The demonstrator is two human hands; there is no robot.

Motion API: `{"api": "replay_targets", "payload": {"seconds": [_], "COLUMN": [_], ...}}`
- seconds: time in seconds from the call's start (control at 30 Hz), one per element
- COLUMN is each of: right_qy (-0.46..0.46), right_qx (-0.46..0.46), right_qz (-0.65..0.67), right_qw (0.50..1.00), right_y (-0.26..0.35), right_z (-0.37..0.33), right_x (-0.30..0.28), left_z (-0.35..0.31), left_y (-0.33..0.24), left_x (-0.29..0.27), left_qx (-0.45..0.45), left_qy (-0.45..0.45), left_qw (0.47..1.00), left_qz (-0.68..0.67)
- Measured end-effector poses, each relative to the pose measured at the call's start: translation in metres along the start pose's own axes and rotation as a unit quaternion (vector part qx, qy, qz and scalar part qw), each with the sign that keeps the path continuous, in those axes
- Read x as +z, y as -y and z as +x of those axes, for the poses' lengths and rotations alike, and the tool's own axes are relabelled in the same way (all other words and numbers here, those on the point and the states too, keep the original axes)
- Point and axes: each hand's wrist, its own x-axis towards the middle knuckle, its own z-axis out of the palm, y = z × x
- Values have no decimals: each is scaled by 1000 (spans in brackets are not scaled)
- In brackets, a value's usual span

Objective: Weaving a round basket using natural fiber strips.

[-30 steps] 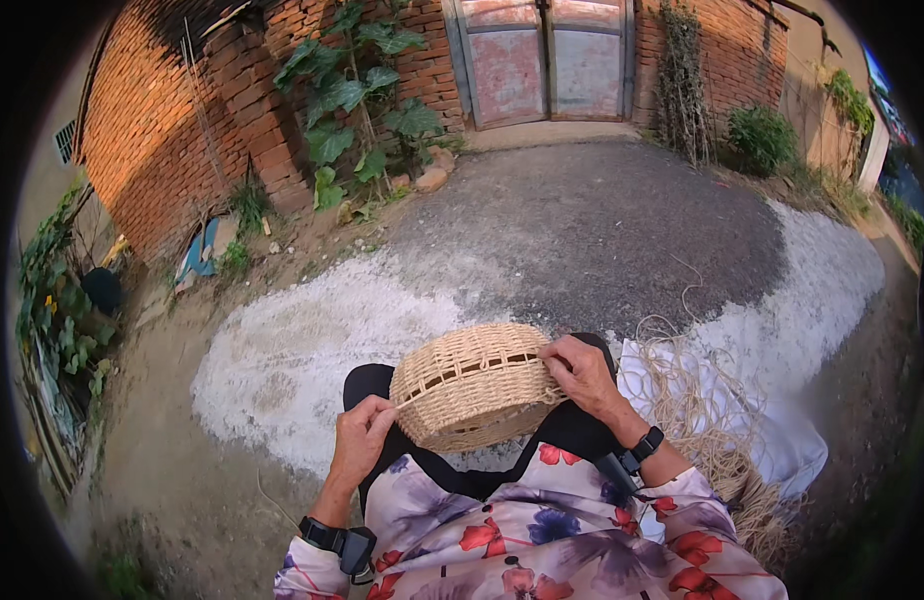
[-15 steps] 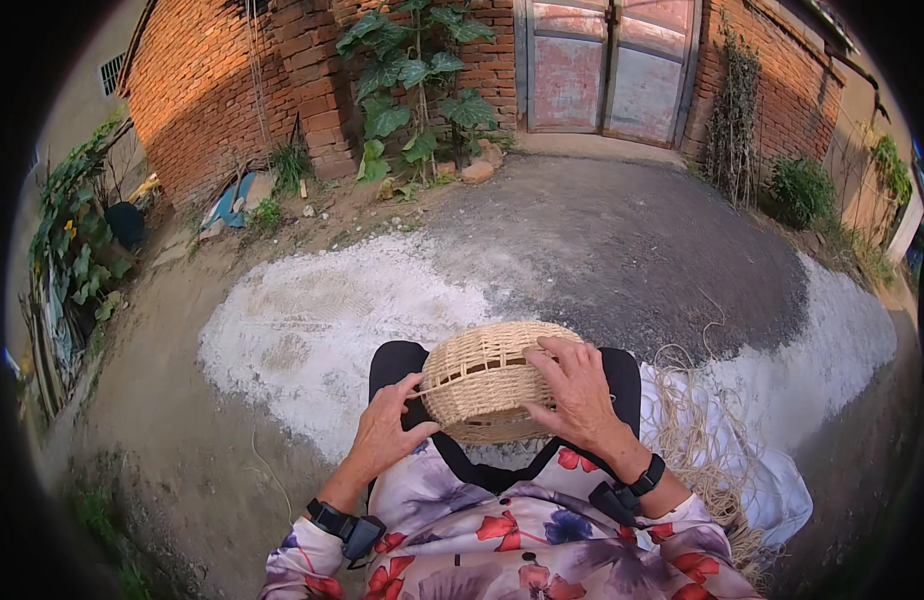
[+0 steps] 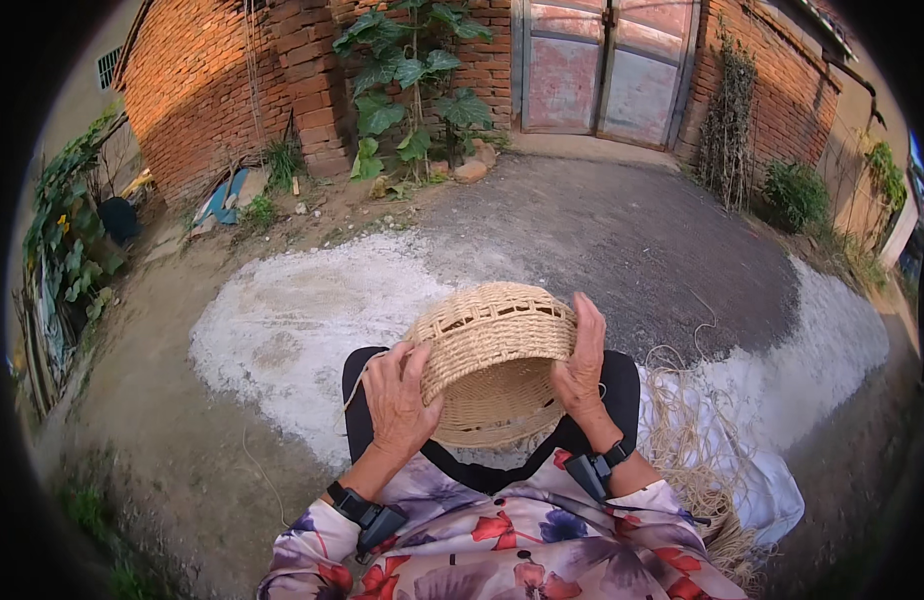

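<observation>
A woven basket of straw-coloured cord is tipped above my lap, its round opening toward me and a band of gaps running across its far wall. At its left side, my left hand is closed on the wall, fingers outside and thumb near the rim. My right hand grips the opposite side, fingers extended up along the outside and thumb by the opening. A loose strand of cord loops out past my left fingers. Part of the basket's underside is hidden.
To my right, a tangled heap of straw-coloured cord lies on a white sack. White powdery material and dark grit cover the ground ahead. Farther off stand a brick wall, a climbing plant and a metal double door.
The basket has tilted, so its opening now shows more toward me. My left hand moved right and onto its wall; my right hand shifted from its top to its right side.
</observation>
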Motion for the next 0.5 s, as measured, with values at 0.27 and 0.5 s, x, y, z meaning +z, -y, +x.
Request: {"api": "replay_targets", "payload": {"seconds": [0.27,0.5], "right_qy": [21,291], "right_qx": [148,108], "right_qz": [84,-50], "right_qw": [985,949], "right_y": [-32,-37], "right_z": [-47,-28], "right_x": [19,-56], "left_z": [27,31], "left_y": [14,28], "left_x": [15,10], "left_qx": [23,-36], "left_qy": [26,159], "left_qw": [999,983], "left_qz": [-18,-85]}}
